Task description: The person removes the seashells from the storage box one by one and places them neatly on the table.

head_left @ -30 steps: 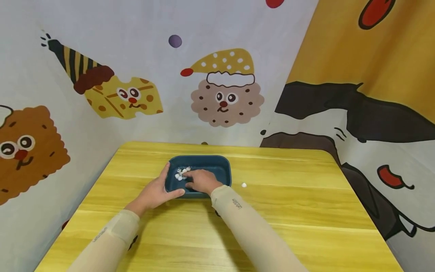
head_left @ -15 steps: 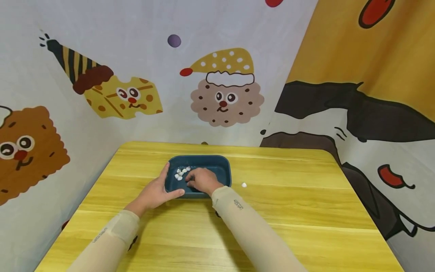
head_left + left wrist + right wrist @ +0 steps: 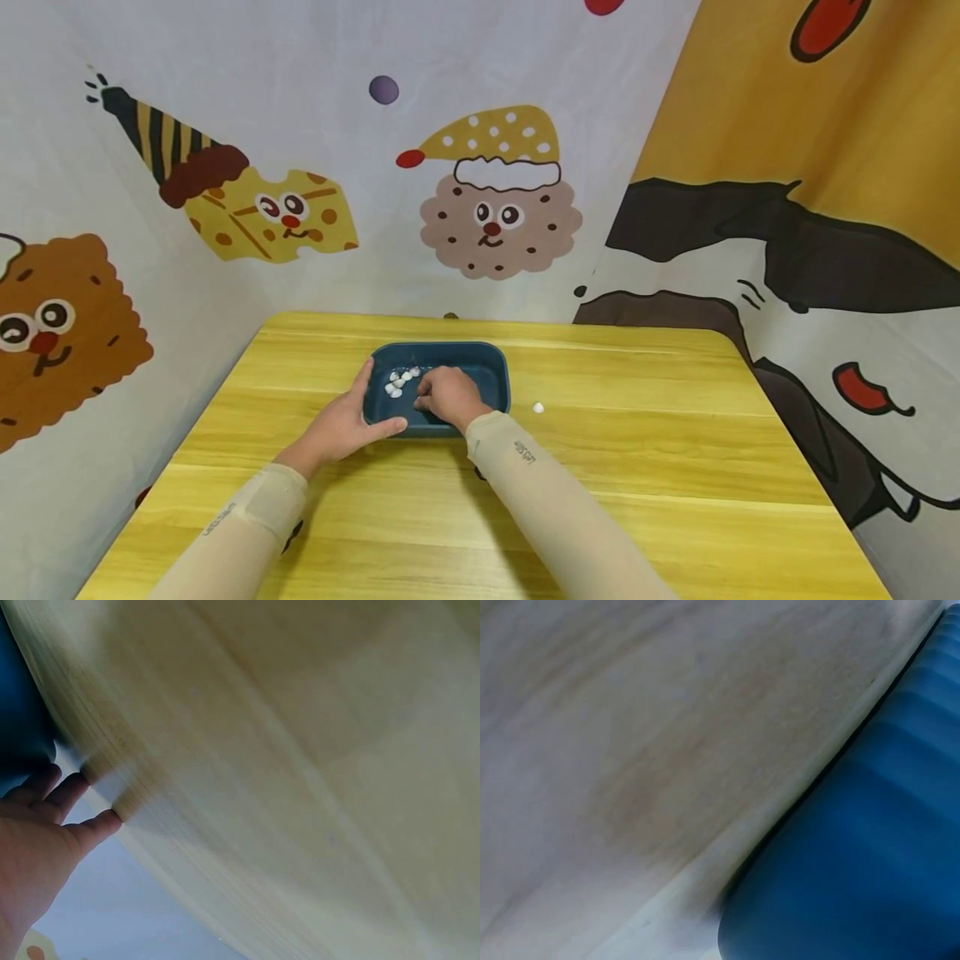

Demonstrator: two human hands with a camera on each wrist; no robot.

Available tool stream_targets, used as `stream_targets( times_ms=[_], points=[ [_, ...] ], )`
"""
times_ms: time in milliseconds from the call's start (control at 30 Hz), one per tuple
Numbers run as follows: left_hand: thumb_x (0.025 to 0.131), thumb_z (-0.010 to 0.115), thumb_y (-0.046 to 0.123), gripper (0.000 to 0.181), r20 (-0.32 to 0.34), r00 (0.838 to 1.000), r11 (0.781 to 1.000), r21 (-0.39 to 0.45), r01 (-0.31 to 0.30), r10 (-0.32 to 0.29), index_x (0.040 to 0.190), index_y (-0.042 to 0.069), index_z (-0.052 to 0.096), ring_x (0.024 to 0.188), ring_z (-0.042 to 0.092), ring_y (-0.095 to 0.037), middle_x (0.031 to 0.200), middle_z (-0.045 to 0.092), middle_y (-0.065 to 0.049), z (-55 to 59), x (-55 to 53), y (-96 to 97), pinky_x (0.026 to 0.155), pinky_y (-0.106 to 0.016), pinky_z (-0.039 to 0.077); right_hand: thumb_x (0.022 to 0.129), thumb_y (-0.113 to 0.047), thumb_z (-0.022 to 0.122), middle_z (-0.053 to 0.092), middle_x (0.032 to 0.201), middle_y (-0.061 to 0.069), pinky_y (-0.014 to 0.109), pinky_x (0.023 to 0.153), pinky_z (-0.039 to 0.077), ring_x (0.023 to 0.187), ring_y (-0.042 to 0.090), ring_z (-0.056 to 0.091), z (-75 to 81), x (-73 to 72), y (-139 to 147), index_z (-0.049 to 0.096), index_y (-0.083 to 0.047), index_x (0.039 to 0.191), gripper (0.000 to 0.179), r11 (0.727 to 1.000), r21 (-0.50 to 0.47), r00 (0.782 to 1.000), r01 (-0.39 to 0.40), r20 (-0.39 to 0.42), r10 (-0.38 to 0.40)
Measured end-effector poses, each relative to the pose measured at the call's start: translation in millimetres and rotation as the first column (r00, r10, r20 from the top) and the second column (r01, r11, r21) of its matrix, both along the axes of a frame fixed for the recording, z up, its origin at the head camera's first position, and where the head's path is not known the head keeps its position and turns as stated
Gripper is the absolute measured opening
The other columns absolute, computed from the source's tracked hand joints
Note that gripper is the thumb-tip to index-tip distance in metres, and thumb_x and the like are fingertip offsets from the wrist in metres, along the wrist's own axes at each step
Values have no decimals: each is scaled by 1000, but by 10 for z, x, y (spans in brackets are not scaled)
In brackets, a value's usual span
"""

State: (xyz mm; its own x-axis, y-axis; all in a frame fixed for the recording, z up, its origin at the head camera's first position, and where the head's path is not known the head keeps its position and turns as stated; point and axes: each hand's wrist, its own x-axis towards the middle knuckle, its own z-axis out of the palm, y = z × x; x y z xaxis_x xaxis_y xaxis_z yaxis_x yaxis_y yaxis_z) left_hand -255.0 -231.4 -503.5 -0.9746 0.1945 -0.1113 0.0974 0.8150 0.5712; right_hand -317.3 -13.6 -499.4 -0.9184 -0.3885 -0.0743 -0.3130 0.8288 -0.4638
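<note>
In the head view a dark blue plastic bin (image 3: 480, 353) stands on the table, with a cluster of small white shell-like pieces (image 3: 397, 392) at its left inside. My left hand (image 3: 341, 425) rests against the bin's left corner, fingers straight along the left side and thumb along the front. The left wrist view shows this hand (image 3: 37, 832) from the side, its fingers spread. Inside the bin, right of the cluster, is my right hand (image 3: 452, 398), its fingers curled and fingertips together low near the floor. Whether something is between them is hidden.
One more white piece (image 3: 538, 407) lies on the yellow wood-grain table (image 3: 637, 433), right of the bin. A cartoon-printed cloth (image 3: 360, 50) hangs behind the table. The bin's ribbed blue outer wall (image 3: 870, 847) fills much of the right wrist view.
My right hand has drawn back to the right from the cluster, its outstretched finger now curled in. A piece that lay by that fingertip no longer shows there. The left hand has stayed put.
</note>
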Motion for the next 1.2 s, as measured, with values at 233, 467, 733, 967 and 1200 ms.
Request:
stream_targets(
  times_ms=[233, 467, 733, 967, 1200],
  points=[
    [91, 64, 80, 129, 0, 1000, 1000, 10, -2, 2, 172, 19, -15, 141, 55, -52, 168, 35, -34, -10, -3, -13, 112, -66, 48, 100, -33, 78, 80, 112, -9, 35, 88, 61, 96, 11, 73, 20, -8, 2, 83, -26, 111, 14, 999, 22, 1000, -23, 12, 23],
    [91, 66, 78, 128, 2, 1000, 1000, 21, -1, 1, 172, 19, -15, 128, 66, -48, 158, 48, -37, 12, -12, -16, 106, -64, 54, 101, -32, 76, 76, 105, -10, 34, 84, 59, 88, 8, 67, 49, -4, -1, 78, -27, 107, 7, 997, 33, 998, -65, -18, 66],
    [91, 67, 78, 129, -11, 1000, 1000, 21, 1, -1, 172, 18, -13, 124, 70, -44, 155, 52, -36, 1, -14, -29, 105, -62, 55, 100, -32, 78, 74, 96, -13, 31, 80, 56, 83, 6, 64, 20, -23, -5, 74, -28, 99, 6, 991, 13, 990, -134, -41, 134],
    [91, 67, 77, 128, -12, 1000, 1000, 29, 3, -3, 173, 18, -13, 129, 66, -48, 157, 50, -37, -17, 1, -30, 106, -63, 53, 99, -32, 79, 78, 103, -11, 33, 86, 60, 92, 8, 70, 12, -16, -15, 79, -28, 105, 8, 992, 15, 992, -127, -11, 127],
    [91, 66, 77, 128, -16, 1000, 1000, 23, 10, -10, 172, 17, -13, 127, 67, -47, 156, 51, -37, -32, -14, -32, 105, -63, 54, 102, -25, 75, 80, 112, -7, 35, 93, 61, 101, 11, 73, 62, -6, 6, 81, -23, 115, 14, 990, -54, 990, -132, 42, 134]
  ],
)
